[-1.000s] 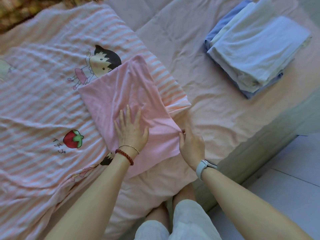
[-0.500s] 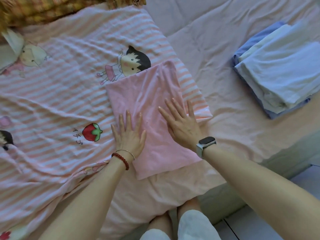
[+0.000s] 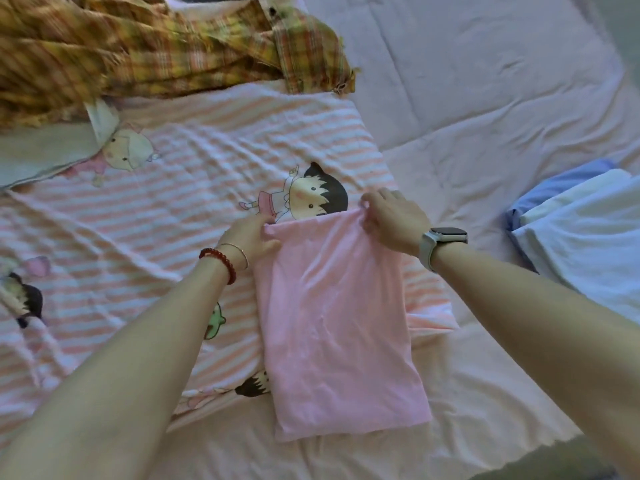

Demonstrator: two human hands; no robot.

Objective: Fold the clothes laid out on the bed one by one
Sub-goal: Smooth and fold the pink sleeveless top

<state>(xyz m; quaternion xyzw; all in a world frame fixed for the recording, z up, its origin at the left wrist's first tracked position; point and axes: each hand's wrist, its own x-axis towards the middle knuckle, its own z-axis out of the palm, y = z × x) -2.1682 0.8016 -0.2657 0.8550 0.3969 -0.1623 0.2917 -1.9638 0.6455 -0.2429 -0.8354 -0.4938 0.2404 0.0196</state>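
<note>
Step in hand: last fold on the pink garment (image 3: 337, 327), a narrow folded panel lying at 6 o'clock of the bed (image 3: 485, 98), partly on the striped cartoon-print sheet (image 3: 138, 220), near end on the plain bedcover. Left hand (image 3: 247, 239) pinches the far-left corner, thumb on top of the cloth, fingers curled under. Right hand (image 3: 393, 216) pinches the far-right corner, fingers bunched round the gathered edge. The far edge is drawn fairly taut between them; whether it is lifted off the sheet I cannot tell.

Judgement: next move is to bring both corners toward 6 o'clock together, land the far edge square on the near edge, then press flat. Keep the corners level or the panel skews.

Done stack: folded pile of blue and white pieces (image 3: 581, 230) at 3 o'clock. Still to fold: plaid garment (image 3: 138, 46), crumpled at 11 o'clock.
</note>
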